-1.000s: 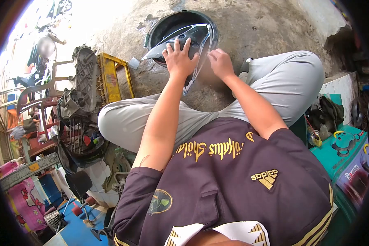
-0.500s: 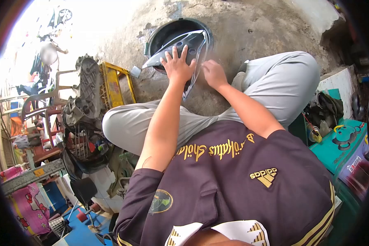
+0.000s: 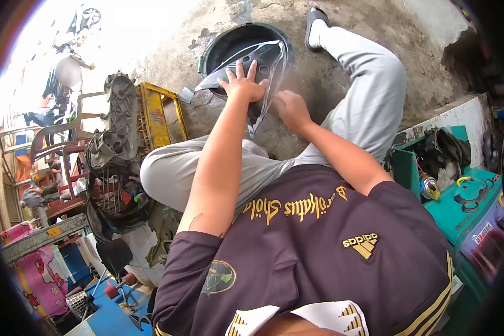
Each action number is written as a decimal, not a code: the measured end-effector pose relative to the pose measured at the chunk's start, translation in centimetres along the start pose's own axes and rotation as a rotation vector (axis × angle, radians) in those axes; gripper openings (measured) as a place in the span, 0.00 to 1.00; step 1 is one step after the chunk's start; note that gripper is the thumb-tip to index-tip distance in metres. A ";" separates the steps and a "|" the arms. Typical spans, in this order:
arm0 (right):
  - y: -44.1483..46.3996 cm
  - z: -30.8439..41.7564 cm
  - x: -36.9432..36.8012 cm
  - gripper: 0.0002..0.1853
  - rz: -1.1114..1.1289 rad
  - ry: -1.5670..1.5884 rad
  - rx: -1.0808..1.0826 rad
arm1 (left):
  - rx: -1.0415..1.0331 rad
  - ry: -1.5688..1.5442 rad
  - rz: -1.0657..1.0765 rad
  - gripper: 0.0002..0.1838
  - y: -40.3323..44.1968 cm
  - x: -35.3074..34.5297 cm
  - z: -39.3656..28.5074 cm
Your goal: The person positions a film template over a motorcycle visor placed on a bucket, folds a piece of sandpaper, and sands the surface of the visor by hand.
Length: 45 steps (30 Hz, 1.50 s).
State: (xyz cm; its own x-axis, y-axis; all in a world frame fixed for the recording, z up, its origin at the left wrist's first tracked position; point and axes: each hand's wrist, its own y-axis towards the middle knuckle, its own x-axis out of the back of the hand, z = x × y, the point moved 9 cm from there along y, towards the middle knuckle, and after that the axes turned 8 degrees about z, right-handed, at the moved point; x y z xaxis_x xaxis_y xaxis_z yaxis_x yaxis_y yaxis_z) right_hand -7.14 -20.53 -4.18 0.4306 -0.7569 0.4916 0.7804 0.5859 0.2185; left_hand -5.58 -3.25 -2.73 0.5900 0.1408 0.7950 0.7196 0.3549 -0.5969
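A dark, pointed plastic panel (image 3: 247,74) with round recesses and a clear, shiny edge rests across the rim of a black round basin (image 3: 208,57). My left hand (image 3: 244,85) lies spread flat on the panel, fingers apart. Just beyond the panel's right edge is my right hand (image 3: 293,110), its fingers curled and pressed together near the clear border. What those fingers hold, if anything, is hidden.
Left of my knee stand a yellow crate (image 3: 155,115) and a grey metal engine casing (image 3: 121,109). My outstretched foot (image 3: 316,28) is right of the basin. A green toolbox (image 3: 459,201) and a spray can (image 3: 428,186) sit at the right.
My right leg has swung outward, and its foot now rests farther forward beside the basin. My right hand has slid slightly toward me along the panel edge. My left hand stays on the panel.
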 end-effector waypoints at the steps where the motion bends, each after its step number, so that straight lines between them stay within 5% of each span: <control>1: -0.4 0.0 -0.1 0.08 -0.014 0.007 -0.001 | -0.002 -0.004 0.007 0.48 -0.1 0.1 0.0; 6: 0.3 -1.0 -1.3 0.06 -0.025 -0.101 0.106 | 0.009 -0.019 -0.020 0.47 0.3 0.4 0.2; 24: 1.3 1.0 -0.2 0.09 -0.051 -0.056 -0.018 | -0.005 0.016 -0.110 0.45 -0.2 0.3 0.1; 36: 1.9 0.6 1.1 0.07 -0.195 -0.075 0.009 | -0.080 -0.042 -0.385 0.44 -1.7 1.3 0.7; 40: 1.1 1.5 -0.8 0.04 -0.034 -0.061 0.037 | -0.111 -0.072 -0.439 0.44 -1.9 2.1 1.1; 45: 2.1 0.4 1.5 0.04 -0.237 -0.056 0.024 | -0.099 -0.081 -0.535 0.44 -1.9 1.8 1.1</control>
State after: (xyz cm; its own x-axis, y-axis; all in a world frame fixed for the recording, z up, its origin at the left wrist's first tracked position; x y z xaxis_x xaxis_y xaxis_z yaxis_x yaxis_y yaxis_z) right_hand -5.02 -20.28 -2.61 0.2102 -0.8571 0.4702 0.8454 0.4010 0.3529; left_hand -6.27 -2.65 -0.05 0.1046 0.0366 0.9938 0.9448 0.3084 -0.1108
